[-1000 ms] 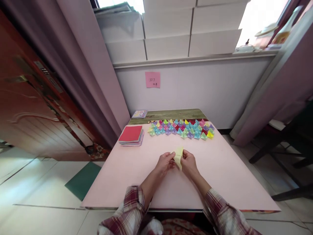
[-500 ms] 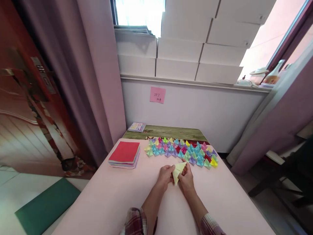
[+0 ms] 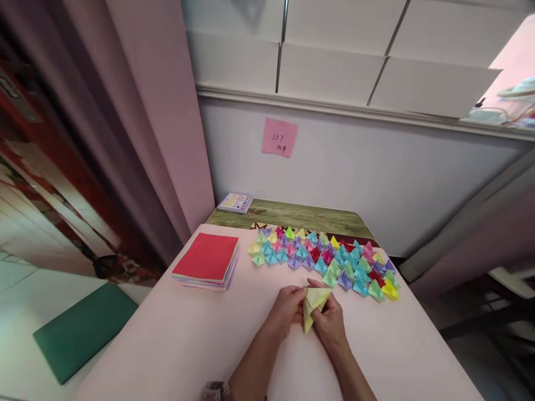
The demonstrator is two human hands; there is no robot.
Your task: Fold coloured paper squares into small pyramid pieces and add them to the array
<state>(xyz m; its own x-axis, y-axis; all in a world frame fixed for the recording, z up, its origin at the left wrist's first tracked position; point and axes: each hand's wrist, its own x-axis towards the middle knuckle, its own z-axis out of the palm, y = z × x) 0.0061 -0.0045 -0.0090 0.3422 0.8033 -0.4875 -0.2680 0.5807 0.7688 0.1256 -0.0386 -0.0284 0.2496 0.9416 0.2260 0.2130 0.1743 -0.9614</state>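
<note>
A pale yellow sheet of origami paper [image 3: 316, 301], folded into a triangular shape, is held between both hands above the table. My left hand [image 3: 289, 307] pinches its left edge between thumb and fingers. On the other side, my right hand [image 3: 331, 318] grips the paper, with the thumb pressed into the fold and the fingers behind it. Just beyond the hands lie rows of small folded paper boats [image 3: 318, 255] in many colours. To the left rests a stack of square coloured paper [image 3: 208, 257], red on top.
A pink cloth [image 3: 217, 340] covers most of the table, with a green wood-grain strip [image 3: 292, 211] at the back. On that strip sits a small printed packet [image 3: 236, 203]. A pink note [image 3: 280, 137] is stuck to the wall. A green mat [image 3: 86, 328] lies on the floor.
The view has tilted down and moved closer. The paper in my hands has turned and its folded flaps stand more open; both hands still hold it.
</note>
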